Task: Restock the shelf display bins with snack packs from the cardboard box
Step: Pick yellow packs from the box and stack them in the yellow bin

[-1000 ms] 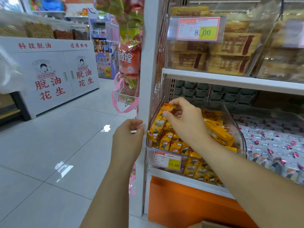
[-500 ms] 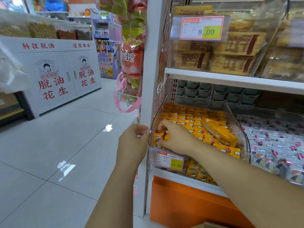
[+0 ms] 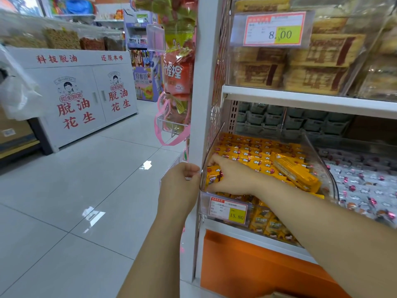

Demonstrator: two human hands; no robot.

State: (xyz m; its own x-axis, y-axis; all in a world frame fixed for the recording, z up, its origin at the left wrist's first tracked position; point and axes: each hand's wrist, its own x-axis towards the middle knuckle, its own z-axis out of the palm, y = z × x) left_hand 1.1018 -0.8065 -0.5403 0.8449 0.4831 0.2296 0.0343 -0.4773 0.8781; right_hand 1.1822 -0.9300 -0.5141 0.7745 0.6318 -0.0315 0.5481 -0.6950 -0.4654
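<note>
Clear curved plastic display bin [image 3: 211, 147] on lower shelf, filled near brim with small yellow-orange snack packs [image 3: 253, 157] lying flat in rows. 1 corner pack [image 3: 213, 176], possibly on edge, pinched by right hand [image 3: 234, 179] at front-left. Longer orange bar pack [image 3: 296, 175] tilted on top, right side.

A white cabinet [image 3: 86, 100] with red Chinese lettering is standing at the left of the frame, and heaps of brown bulk goods [image 3: 62, 38] are lying on top of it. A clear plastic bag [image 3: 19, 93] is hanging in at the left edge. The pale tiled floor [image 3: 64, 211] is reflecting ceiling lights. At upper centre, a red packet [image 3: 177, 76] is hanging beside a pink strap [image 3: 163, 117], with a purple display stand [image 3: 144, 67] behind. An orange panel [image 3: 247, 265] is running along the lower right. Grey baskets [image 3: 290, 119] are sitting at centre right, under a shelf board.
</note>
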